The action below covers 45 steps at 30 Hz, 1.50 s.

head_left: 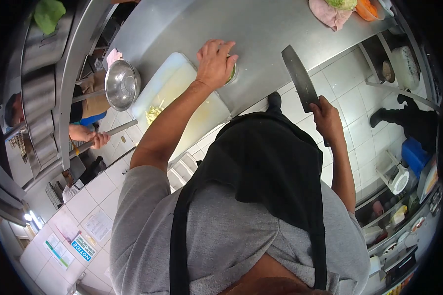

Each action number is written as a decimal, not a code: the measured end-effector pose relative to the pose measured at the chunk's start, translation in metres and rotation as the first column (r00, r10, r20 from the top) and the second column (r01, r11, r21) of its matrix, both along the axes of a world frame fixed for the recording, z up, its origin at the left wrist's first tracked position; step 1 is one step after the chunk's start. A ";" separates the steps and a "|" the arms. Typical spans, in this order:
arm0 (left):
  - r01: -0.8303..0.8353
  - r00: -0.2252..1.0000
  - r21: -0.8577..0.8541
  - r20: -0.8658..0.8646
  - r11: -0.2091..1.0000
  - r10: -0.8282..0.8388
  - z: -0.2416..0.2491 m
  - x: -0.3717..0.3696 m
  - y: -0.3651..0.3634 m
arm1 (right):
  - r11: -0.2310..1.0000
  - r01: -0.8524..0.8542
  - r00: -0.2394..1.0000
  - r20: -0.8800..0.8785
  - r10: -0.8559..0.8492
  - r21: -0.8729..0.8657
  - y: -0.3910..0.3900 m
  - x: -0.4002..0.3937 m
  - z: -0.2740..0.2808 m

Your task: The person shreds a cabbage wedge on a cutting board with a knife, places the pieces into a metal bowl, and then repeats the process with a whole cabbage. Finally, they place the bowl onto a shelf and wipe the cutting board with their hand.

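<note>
My right hand (326,119) is closed round the handle of a cleaver (300,76), its broad dark blade pointing up and away over the table's front edge. My left hand (214,64) is over the metal table, thumb and forefinger apart, partly covering a small clear container (234,74) with something green in it. Whether the hand touches the container is hard to see. Left of that forearm lies a white cutting board (174,66), with a small heap of pale shredded vegetable (154,114) on it.
A steel bowl (122,85) stands beyond the board's left side. On the table (261,29) at far right are a pink cloth (328,14), a green vegetable (341,4) and an orange-filled container (368,10). Another person's hand (89,136) shows by the metal shelving at left.
</note>
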<state>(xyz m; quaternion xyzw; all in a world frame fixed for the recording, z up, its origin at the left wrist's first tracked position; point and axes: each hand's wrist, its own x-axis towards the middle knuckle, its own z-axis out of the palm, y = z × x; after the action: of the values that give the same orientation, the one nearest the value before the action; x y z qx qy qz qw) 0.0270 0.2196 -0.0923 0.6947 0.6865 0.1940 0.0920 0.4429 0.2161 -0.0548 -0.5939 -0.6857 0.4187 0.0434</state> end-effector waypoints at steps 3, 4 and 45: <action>0.079 0.986 0.034 -0.153 0.996 -0.072 -0.008 0.005 0.002 | 0.992 0.070 0.997 0.022 -0.068 -0.108 0.003 -0.005 0.008; 0.060 0.984 -0.017 -0.169 0.998 -0.062 -0.011 0.005 0.003 | 0.990 0.072 0.997 0.024 -0.070 -0.123 0.004 -0.004 0.007; -0.569 0.813 0.052 -0.114 0.821 0.571 -0.022 -0.175 -0.311 | 0.813 -0.528 0.846 0.070 0.528 0.247 -0.110 -0.189 0.082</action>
<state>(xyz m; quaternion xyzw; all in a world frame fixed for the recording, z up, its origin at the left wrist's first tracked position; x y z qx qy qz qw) -0.1479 -0.0916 -0.1142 0.4689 0.8657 0.1743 -0.0185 0.2537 0.1059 0.0267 -0.3691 -0.8717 0.3223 0.0029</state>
